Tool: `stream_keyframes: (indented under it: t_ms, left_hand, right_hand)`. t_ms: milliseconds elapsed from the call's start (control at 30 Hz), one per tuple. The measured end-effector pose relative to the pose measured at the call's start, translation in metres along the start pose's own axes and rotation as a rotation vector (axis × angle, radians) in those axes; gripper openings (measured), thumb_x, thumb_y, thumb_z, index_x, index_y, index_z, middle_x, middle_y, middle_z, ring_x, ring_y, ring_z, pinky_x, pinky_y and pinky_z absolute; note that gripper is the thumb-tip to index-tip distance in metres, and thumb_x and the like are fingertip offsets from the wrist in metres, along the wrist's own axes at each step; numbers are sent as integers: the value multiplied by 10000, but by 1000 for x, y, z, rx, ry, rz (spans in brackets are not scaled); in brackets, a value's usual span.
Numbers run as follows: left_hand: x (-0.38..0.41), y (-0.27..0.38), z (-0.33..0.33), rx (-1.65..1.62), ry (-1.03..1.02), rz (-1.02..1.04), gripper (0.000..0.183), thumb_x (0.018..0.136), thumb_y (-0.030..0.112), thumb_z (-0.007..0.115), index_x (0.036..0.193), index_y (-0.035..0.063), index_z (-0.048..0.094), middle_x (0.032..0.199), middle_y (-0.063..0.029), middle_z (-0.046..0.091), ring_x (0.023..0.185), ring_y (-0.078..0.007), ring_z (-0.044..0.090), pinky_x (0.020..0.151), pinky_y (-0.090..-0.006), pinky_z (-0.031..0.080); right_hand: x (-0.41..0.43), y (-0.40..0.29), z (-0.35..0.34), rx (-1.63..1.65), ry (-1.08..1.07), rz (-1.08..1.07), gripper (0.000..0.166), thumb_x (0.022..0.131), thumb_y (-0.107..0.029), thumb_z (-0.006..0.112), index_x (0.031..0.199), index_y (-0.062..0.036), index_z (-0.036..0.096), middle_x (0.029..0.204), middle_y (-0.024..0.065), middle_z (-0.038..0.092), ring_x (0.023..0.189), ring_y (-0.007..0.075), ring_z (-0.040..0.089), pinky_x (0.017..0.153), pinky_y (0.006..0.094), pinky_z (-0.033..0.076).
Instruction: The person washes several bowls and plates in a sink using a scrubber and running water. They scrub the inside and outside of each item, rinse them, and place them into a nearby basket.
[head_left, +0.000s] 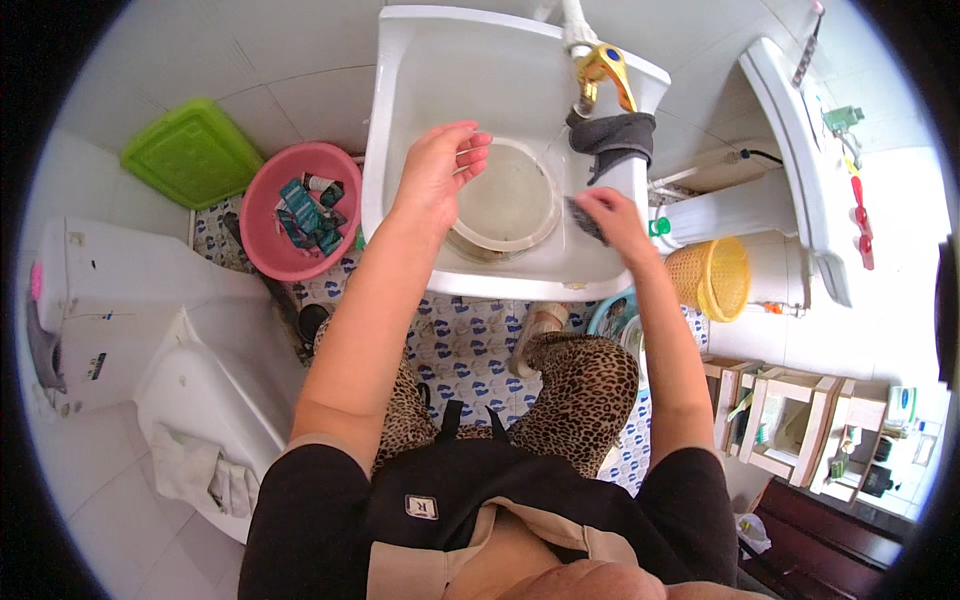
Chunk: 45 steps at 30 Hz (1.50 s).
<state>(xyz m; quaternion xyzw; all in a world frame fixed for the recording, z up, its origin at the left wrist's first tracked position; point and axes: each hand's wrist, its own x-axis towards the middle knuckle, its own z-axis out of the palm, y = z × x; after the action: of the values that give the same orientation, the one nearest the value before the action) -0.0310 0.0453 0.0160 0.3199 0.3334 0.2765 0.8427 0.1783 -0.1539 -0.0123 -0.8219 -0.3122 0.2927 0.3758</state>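
Observation:
My left hand (442, 169) is above the left part of a white sink (615, 277), its fingers curled and nothing visible in them. Below and right of it, a round, pale basin (510, 196) with water in it stands in the sink. My right hand (611, 217) pinches a small dark object (587, 221), perhaps a brush or scrubber, at the basin's right. Over the sink's right edge hangs a dark grey cloth (615, 139), just below a gold-coloured faucet (602, 71).
A pink tub (259, 247) holding crumpled packets and a green plastic lid (191, 150) are left of the sink. Beyond its right side are a yellow wastebasket (724, 281) and a pedestal washbasin (780, 135). A toilet (202, 375) stands at lower left, a wooden shelf (817, 427) at lower right.

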Motion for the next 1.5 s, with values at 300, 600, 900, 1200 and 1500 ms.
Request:
stream_keyframes:
  t_ms: [300, 600, 900, 1200, 1500]
  left_hand:
    - [-7, 28, -19, -106, 18, 1, 259, 908, 147, 563, 1125, 7, 582, 1027, -111, 643, 886, -161, 592, 831, -299, 486]
    - [-1, 27, -25, -101, 21, -58, 258, 906, 136, 544, 1126, 10, 594, 1004, -93, 655, 878, -144, 595, 824, -290, 486]
    - [13, 23, -25, -138, 61, -64, 248, 903, 132, 541, 1111, 10, 601, 1007, -106, 663, 864, -148, 603, 804, -285, 493]
    - [4, 25, -36, -106, 91, -8, 247, 900, 156, 557, 1091, 11, 616, 993, -97, 668, 858, -147, 607, 814, -286, 493]
    - [-3, 21, -34, -142, 50, -41, 242, 903, 166, 561, 1083, 16, 623, 996, -93, 667, 860, -144, 607, 822, -287, 490]
  right_hand:
    - [82, 73, 148, -710, -497, -495, 336, 744, -49, 616, 1073, -109, 653, 1075, 193, 580, 1049, 400, 538, 917, 448, 450]
    - [146, 63, 148, -978, -125, -523, 273, 739, -98, 623, 1008, -77, 663, 1042, 188, 627, 1014, 385, 584, 886, 456, 474]
    - [117, 38, 179, -651, -312, -449, 227, 795, -124, 590, 1001, -130, 683, 1017, 158, 646, 970, 337, 617, 822, 457, 497]
    - [102, 70, 138, -998, -513, -375, 216, 758, -149, 648, 971, -130, 683, 1009, 152, 627, 972, 370, 592, 857, 452, 483]
    - [142, 51, 130, -947, -230, -307, 228, 758, -127, 619, 973, -141, 691, 991, 162, 642, 961, 358, 610, 835, 451, 492]
